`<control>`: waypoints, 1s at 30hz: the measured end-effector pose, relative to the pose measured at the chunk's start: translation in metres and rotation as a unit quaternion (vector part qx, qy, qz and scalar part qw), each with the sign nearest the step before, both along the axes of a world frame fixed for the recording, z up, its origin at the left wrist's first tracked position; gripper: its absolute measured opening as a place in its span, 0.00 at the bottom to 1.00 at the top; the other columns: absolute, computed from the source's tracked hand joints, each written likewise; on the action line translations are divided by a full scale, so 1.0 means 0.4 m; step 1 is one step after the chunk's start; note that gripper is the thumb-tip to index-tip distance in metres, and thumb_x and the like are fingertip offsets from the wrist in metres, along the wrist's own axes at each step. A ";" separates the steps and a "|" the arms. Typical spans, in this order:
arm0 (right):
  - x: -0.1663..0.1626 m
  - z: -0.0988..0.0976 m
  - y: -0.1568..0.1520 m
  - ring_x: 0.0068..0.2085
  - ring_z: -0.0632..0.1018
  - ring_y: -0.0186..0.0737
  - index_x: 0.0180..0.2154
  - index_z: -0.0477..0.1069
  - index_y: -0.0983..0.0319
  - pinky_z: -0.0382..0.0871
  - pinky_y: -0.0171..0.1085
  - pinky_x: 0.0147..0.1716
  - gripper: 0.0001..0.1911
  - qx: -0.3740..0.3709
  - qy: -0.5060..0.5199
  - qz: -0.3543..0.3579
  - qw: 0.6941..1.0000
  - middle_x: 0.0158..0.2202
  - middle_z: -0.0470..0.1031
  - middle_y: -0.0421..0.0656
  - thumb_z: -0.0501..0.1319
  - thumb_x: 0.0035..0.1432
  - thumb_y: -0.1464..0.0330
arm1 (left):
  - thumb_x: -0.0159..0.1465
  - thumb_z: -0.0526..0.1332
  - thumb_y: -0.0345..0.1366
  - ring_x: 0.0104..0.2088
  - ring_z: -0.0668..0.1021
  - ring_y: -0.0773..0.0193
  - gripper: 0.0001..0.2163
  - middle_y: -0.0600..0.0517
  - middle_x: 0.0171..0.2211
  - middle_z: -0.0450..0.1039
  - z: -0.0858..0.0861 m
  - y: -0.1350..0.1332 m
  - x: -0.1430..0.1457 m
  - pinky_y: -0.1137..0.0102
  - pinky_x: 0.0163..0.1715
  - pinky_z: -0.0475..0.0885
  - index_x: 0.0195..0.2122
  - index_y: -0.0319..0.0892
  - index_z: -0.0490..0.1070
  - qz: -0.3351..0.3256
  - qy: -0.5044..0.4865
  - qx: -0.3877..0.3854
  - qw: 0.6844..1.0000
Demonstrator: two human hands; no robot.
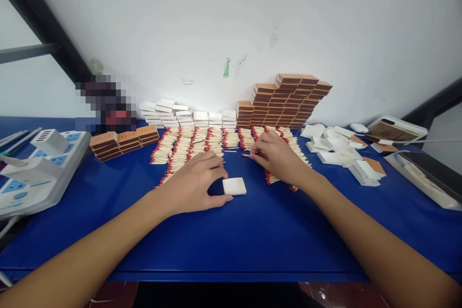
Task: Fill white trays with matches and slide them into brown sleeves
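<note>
My left hand [197, 180] rests on the blue table [231, 236], fingers curled, with the thumb touching a small white matchbox tray [234, 186]. My right hand [276, 154] lies over rows of red-tipped matches [202, 144] and pinches a few of them between its fingertips. The matches are spread in several rows across the middle of the table, behind both hands.
Brown matchbox sleeves [285, 101] are stacked against the wall, with more brown matchbox sleeves [124, 142] at the left. White trays [184, 114] line the wall, and loose white trays [342, 151] lie at the right. A white power strip [39, 168] sits far left. A tablet-like device [429, 173] lies at the right edge.
</note>
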State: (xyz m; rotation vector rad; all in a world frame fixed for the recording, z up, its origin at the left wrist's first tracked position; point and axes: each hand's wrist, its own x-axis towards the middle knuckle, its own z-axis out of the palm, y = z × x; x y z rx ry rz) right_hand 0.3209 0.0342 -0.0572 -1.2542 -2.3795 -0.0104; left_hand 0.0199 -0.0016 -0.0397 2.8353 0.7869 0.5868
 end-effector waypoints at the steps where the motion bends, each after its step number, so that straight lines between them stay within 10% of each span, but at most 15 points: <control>1: -0.001 0.001 -0.002 0.46 0.72 0.52 0.36 0.74 0.58 0.69 0.51 0.50 0.08 0.002 0.001 0.003 1.000 0.40 0.73 0.49 0.62 0.71 0.67 | 0.68 0.72 0.48 0.51 0.78 0.50 0.16 0.46 0.45 0.78 0.000 0.000 0.000 0.55 0.55 0.75 0.47 0.41 0.80 0.000 -0.001 0.000 1.000; 22: -0.007 0.004 -0.014 0.46 0.72 0.53 0.35 0.74 0.58 0.69 0.50 0.48 0.10 -0.019 -0.022 0.003 1.000 0.39 0.73 0.49 0.61 0.72 0.66 | 0.67 0.72 0.45 0.51 0.78 0.48 0.13 0.46 0.45 0.79 0.011 -0.004 0.005 0.53 0.57 0.75 0.46 0.42 0.81 -0.002 0.001 -0.022 1.000; 30: -0.067 0.077 -0.114 0.47 0.74 0.51 0.40 0.74 0.57 0.70 0.49 0.47 0.09 -0.039 0.029 0.078 0.996 0.43 0.76 0.49 0.60 0.76 0.64 | 0.68 0.72 0.43 0.51 0.78 0.48 0.12 0.46 0.46 0.79 0.003 0.008 0.003 0.53 0.54 0.75 0.46 0.42 0.80 0.014 -0.005 0.002 1.000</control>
